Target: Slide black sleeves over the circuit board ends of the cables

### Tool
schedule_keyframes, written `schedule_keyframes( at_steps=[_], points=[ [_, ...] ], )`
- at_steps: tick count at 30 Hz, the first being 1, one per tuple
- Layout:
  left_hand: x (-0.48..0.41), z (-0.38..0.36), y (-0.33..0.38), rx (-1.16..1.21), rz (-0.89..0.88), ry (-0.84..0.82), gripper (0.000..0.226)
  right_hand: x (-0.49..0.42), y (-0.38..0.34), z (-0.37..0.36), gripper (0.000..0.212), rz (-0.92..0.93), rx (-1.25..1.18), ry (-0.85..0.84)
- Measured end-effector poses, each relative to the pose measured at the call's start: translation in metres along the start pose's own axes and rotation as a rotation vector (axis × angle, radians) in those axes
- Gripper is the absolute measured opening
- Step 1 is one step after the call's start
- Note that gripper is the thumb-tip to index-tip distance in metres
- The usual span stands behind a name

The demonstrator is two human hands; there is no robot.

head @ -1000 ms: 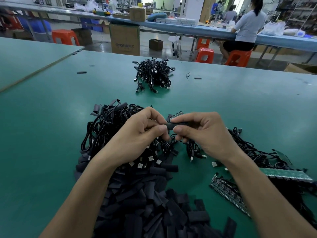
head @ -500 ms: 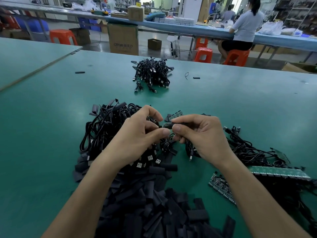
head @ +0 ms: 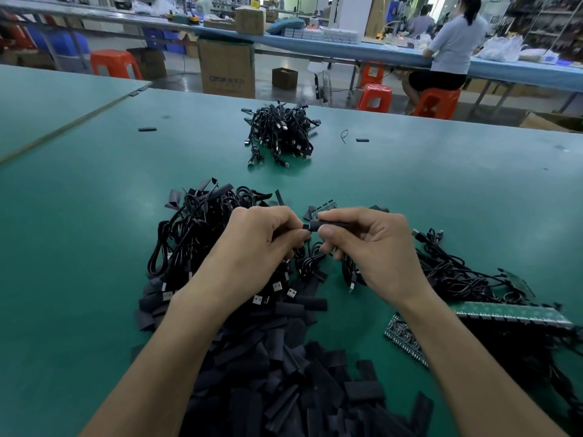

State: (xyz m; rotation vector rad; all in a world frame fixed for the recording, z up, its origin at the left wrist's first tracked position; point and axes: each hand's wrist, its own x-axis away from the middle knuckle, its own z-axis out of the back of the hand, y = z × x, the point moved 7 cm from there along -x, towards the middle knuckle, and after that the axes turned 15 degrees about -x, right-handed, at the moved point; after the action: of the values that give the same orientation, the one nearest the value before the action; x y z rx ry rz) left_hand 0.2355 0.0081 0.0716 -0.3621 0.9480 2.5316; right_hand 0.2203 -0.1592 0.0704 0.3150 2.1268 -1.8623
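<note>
My right hand (head: pixel 369 247) pinches a black sleeve (head: pixel 331 224) between thumb and fingers, held level above the table. My left hand (head: pixel 255 247) pinches the cable end at the sleeve's left opening; the board end itself is hidden between my fingers. The cable (head: pixel 310 260) loops down under both hands. A heap of loose black sleeves (head: pixel 284 357) lies under my forearms. A tangle of black cables (head: pixel 195 222) lies behind my left hand.
A pile of sleeved cables (head: pixel 280 134) sits further back on the green table (head: pixel 94 216). Green circuit board strips (head: pixel 511 313) and more cables (head: pixel 457 272) lie to the right. Stray sleeves (head: pixel 147 129) lie at the back. A person sits at a far bench (head: pixel 454 42).
My hands stay together at the same spot; the fingers have shifted slightly on the sleeve and cable end. The camera has tilted a little.
</note>
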Motion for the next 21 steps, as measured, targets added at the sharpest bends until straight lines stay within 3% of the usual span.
schedule_keyframes(
  at_steps=[16,21],
  points=[
    [0.001,-0.001,0.009,-0.176,0.004,0.005,0.018,0.001,0.007,0.003,0.024,-0.091,0.036,0.06],
    [0.002,-0.002,0.007,-0.091,0.069,0.035,0.018,0.003,0.007,0.013,0.031,-0.019,-0.022,0.288]
  ],
)
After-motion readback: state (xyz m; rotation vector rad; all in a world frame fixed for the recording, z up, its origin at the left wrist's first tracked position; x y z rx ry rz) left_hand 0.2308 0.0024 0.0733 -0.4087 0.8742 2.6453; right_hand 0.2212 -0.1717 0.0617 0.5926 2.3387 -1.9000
